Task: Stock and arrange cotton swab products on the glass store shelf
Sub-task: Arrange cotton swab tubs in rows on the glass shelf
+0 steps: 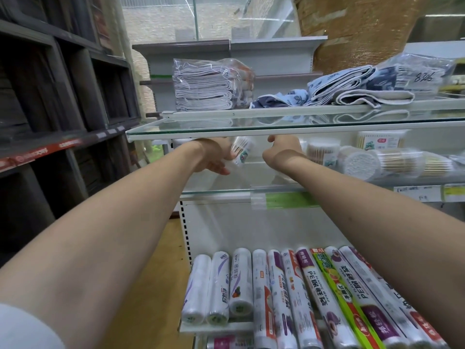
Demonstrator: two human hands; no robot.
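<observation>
While both my arms reach under the upper glass shelf (201, 133), my left hand (214, 157) grips a tilted tub of cotton swabs (242, 150), fingers curled round its side. My right hand (281, 149) is further in, thumb up; its fingers are hidden behind the wrist, so I cannot tell whether they hold anything. Target is the lower glass shelf (226, 190), where more swab tubs (323, 151) stand and a few lie on their sides (362, 165) to the right. Best practice, I judge: stand the tub upright, label forward, just beside the standing ones. Keep knuckles low, off the glass overhead. Set it down gently; glass is slick. Toppled tubs likely need righting next.
</observation>
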